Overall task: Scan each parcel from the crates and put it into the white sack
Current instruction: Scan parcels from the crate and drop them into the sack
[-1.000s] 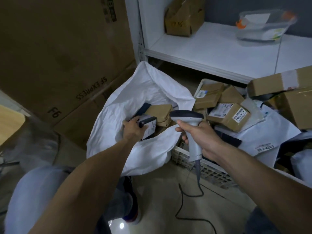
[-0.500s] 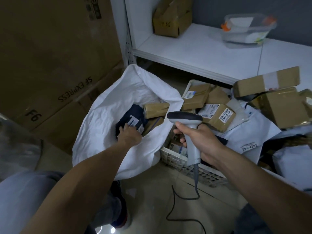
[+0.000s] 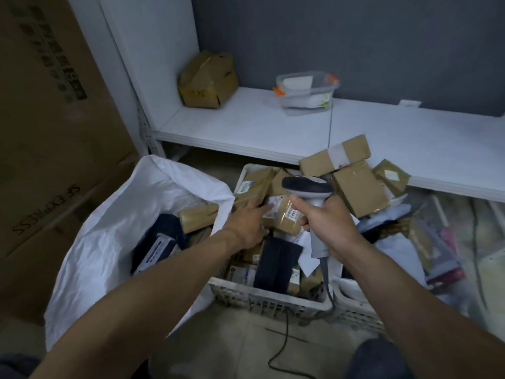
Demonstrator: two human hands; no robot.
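Your left hand (image 3: 247, 224) gone from white sack (image 3: 109, 242) across to crate (image 3: 262, 296); fingers now stretched out on brown labelled parcel (image 3: 284, 217), touching, not curled round it; parcel lies atop pile in crate, just beside your right hand (image 3: 328, 222); right hand clenched round scanner (image 3: 308, 187) handle, scanner head above your fist, cable trailing below wrist; dark parcel (image 3: 161, 242) lies in sack, left of your left forearm.

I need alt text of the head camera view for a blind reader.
A person's left hand touches a brown labelled parcel in a white crate, while the right hand grips a handheld scanner. A white sack holding parcels stands open beside it.
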